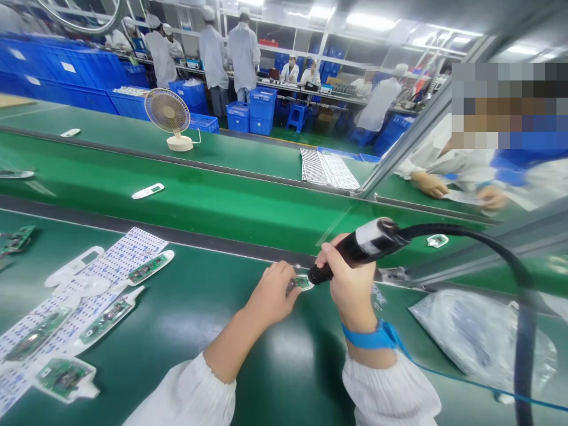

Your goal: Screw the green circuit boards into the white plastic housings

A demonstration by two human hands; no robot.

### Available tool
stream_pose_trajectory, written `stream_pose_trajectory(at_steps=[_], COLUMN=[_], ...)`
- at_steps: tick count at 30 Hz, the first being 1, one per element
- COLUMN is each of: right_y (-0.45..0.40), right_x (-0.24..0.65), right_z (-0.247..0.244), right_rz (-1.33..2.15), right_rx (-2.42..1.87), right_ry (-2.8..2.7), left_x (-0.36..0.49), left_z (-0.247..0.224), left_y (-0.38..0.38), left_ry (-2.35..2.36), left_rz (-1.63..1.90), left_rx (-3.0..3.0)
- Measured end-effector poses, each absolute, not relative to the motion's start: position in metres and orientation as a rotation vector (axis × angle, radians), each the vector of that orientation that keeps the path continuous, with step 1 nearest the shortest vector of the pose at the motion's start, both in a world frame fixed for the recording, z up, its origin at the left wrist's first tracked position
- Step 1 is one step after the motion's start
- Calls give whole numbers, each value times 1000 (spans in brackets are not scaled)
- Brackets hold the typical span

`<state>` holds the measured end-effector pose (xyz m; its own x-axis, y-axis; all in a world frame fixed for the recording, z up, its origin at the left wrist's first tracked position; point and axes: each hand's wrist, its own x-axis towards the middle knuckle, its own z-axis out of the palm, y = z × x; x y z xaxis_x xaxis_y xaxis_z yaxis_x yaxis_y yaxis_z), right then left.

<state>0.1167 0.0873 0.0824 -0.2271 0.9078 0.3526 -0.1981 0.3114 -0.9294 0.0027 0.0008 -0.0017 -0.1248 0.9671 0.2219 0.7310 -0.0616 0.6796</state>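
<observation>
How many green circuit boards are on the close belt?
6: one board in the left hand, four in white cases, and one at the far-left edge. More may be hidden there.

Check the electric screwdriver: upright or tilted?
Tilted: the electric screwdriver lies slanted in the right hand, its front end low beside the circuit board and its corded end raised.

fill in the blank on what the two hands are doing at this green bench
The ____ hand grips a black corded electric screwdriver. The left hand pinches a small ____ circuit board. A ____ fabric wrist strap circles the right wrist.

Missing words: right; green; blue
</observation>
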Motion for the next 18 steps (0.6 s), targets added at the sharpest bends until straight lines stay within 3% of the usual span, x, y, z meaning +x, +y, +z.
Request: stream_pose_trajectory(at_steps=[18], right_y=[97], right_x=[118], right_z=[82], right_rz=[1312], right_rx=[-778], right_ry=[-1439], left_x=[0], left_z=[-2], left_y=[-1], left_ry=[1889], left_rz=[992], left_rx=[1819])
